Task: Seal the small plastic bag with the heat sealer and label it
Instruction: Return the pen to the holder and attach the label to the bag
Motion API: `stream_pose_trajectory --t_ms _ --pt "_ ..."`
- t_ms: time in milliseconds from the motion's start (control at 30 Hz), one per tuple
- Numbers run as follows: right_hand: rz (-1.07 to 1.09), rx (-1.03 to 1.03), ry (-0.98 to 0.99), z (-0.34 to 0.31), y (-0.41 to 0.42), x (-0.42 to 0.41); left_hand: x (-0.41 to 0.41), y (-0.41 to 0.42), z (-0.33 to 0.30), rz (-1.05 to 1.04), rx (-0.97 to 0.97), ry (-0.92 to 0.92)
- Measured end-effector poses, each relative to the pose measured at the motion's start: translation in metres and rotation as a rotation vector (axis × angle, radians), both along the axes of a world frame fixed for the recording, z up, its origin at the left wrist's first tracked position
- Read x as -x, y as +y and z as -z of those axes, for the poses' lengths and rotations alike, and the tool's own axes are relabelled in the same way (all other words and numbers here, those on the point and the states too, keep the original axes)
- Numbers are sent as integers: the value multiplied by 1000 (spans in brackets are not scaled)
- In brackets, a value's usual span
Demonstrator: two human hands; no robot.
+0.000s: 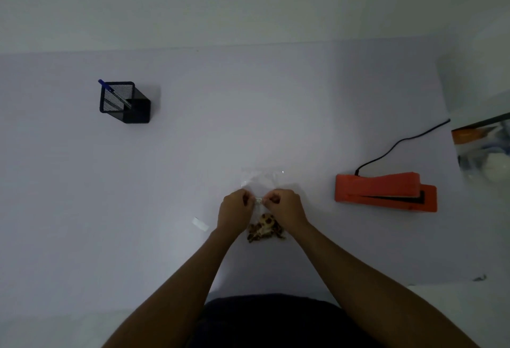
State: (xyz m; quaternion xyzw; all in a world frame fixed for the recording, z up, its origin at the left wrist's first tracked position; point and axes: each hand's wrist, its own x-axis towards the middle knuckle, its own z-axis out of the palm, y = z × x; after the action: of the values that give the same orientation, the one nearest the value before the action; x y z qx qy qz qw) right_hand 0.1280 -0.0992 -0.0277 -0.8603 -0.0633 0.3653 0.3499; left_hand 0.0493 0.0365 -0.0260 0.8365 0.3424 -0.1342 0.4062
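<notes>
Two hands, left [234, 208] and right [285, 207], at lower centre, both pinched on a small label [258, 200] over the bag [263, 182] lying on the table [193, 154]. Sealer [386, 191] at right, well apart. Pen holder [125, 102] with pen [114, 96] upper left; white strip [200, 223] just left of the hands.

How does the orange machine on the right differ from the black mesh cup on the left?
The orange heat sealer is long and low and lies flat; the black mesh pen holder is a boxy cup standing upright. The heat sealer has a black cord running off from it; the pen holder has none and holds a blue pen. Both rest on the white table, untouched by either hand.
</notes>
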Motion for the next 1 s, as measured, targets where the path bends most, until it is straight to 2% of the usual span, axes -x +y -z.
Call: stream_pose_trajectory --t_ms 433,800,1000 --pt "-62 69 -26 1 -2 -5 1 -7 3 56 -67 6" --pt "-129 112 -16 -2 0 -10 1 -2 4 66 -2 -23" --pt "-151 138 -21 -3 1 -11 -2 -4 3 68 -40 -12"
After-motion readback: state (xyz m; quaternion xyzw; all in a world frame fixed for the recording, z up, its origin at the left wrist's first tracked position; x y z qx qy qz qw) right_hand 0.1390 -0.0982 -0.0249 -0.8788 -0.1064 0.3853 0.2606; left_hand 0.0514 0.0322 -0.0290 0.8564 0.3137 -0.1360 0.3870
